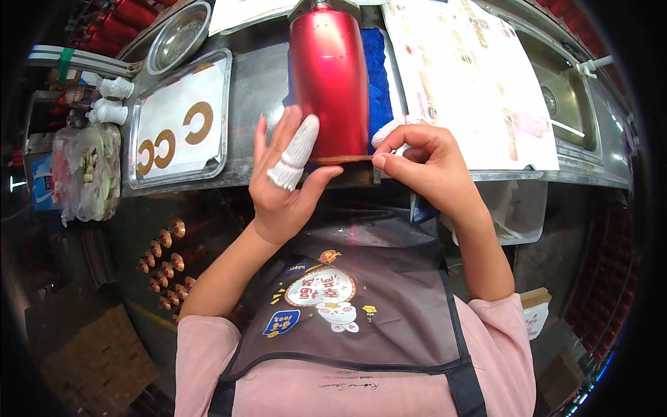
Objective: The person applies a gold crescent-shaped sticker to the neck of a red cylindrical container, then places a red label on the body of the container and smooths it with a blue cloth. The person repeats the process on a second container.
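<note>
A shiny red metal bottle or canister [328, 83] lies lengthwise in front of me on a blue cloth [377, 69], its wide end toward me. A thin brownish strip [347, 159] runs along that near end. My right hand [427, 163] pinches the strip's right end between thumb and forefinger; a white finger cover [388, 131] shows on one of its fingers. My left hand [288, 170] is open at the bottle's left side, fingers spread and thumb pointing toward the near end. Its forefinger wears a white ribbed cover [297, 149], close to or against the bottle.
On the left, a tray [224, 115] holds a white sheet with gold C-shaped pieces [198, 123]. Behind it stands a metal bowl [179, 38]. White sheets with gold and red decals [479, 90] cover the right side, beside a sink [580, 104]. Plastic bags [90, 167] hang far left.
</note>
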The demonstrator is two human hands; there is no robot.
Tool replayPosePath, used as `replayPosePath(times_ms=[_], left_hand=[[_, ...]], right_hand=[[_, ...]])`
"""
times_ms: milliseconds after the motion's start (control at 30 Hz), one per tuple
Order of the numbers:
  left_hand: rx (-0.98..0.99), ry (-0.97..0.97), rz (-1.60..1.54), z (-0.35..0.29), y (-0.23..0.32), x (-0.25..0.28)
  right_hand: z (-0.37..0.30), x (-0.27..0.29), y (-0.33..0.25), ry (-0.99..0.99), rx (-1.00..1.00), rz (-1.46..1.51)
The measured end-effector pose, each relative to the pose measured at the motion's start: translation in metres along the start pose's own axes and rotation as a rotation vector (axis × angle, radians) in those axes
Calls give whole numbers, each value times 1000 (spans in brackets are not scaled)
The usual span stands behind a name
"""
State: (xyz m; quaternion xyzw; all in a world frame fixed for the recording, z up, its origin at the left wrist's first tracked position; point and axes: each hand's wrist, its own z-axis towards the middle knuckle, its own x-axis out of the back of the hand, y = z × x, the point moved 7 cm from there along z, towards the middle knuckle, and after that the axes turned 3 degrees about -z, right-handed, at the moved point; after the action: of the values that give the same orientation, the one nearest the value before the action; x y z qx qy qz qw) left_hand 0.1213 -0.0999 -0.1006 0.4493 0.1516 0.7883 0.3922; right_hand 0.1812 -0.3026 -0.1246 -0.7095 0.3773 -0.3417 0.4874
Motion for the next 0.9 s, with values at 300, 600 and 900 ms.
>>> replayPosePath(times_ms=[300,600,900], left_hand=[[-68,-112,138,-25,3,0],[-194,-109,281,0,24,-3],[-237,-56,351,22,42,-22]], right_hand=[[-6,12,-5,25,4,41],[3,8,7,47,39,63],[5,4,12,26,-7,-72]])
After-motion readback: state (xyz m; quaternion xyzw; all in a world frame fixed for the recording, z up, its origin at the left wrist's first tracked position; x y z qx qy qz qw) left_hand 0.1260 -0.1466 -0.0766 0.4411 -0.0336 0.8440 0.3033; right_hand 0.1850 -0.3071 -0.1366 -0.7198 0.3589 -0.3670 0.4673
